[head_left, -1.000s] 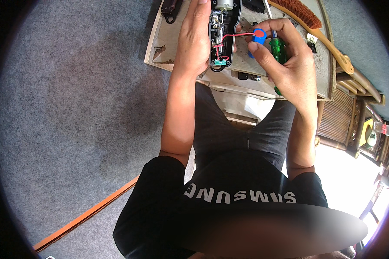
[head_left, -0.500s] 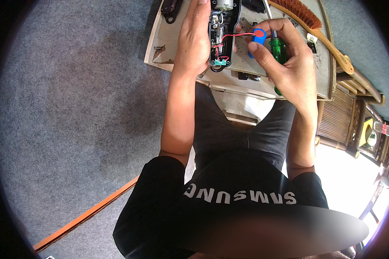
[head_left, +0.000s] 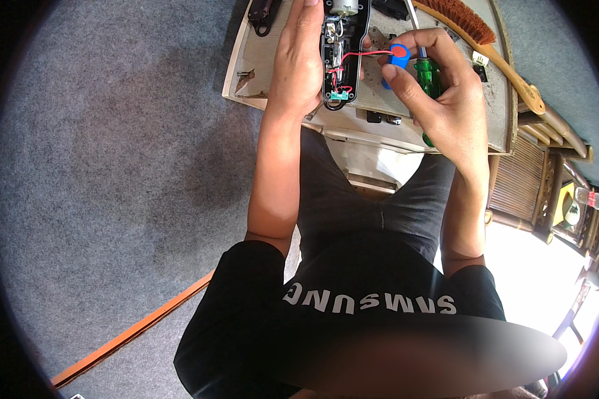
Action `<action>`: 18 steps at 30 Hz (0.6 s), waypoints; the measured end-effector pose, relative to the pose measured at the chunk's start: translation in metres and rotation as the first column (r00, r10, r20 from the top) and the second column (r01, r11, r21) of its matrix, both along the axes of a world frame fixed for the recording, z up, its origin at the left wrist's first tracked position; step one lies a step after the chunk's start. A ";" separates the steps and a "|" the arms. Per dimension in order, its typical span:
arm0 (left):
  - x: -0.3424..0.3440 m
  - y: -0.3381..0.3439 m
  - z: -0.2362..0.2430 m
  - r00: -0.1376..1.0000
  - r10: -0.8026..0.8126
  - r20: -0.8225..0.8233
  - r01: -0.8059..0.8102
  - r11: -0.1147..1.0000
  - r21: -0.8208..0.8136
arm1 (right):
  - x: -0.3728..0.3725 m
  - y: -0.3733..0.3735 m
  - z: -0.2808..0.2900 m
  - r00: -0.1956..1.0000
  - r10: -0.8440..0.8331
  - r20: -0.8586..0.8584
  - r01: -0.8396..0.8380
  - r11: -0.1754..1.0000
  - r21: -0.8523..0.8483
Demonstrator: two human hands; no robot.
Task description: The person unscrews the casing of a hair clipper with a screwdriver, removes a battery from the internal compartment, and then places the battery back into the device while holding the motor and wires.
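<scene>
The upper edge cuts off the housing (head_left: pixel 353 40), its motor (head_left: pixel 345 6), the screwdriver (head_left: pixel 428 74) shaft and the brush (head_left: pixel 469 24). The housing conceals most of the left hand's (head_left: pixel 299 70) fingers. The right hand (head_left: pixel 456 93) covers part of the screwdriver handle; its thumb obscures part of the cell (head_left: pixel 399 58). Wire joints on the board (head_left: pixel 339 96) are too small to resolve. A blurred oval (head_left: pixel 419 356) masks the lower edge.

Left arm (head_left: pixel 273 173): forearm bare, reaching forward nearly straight, wrist (head_left: pixel 285 114) in line. Left hand (head_left: pixel 299 70): at the upper edge; thumb (head_left: pixel 307 30) extended forward, fingers (head_left: pixel 367 42) wrapped beneath in a grip, mostly hidden. Right arm (head_left: pixel 466 209): forearm bare, reaching forward, hand angled inward at the wrist. Right hand (head_left: pixel 454 100): thumb and bent index finger in a pinch hold, remaining fingers curled, partly hidden. Hands well apart, both raised.
</scene>
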State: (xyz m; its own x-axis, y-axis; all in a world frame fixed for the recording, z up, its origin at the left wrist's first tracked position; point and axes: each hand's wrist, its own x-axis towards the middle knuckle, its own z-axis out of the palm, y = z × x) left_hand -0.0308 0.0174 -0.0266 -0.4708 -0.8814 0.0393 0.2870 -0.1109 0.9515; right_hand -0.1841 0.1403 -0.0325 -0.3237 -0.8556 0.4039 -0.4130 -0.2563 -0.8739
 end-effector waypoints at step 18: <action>-0.001 -0.008 -0.008 0.998 -0.030 -0.050 0.026 0.997 -0.079 | 0.001 0.001 0.002 1.000 -0.007 -0.006 0.007 1.000 0.016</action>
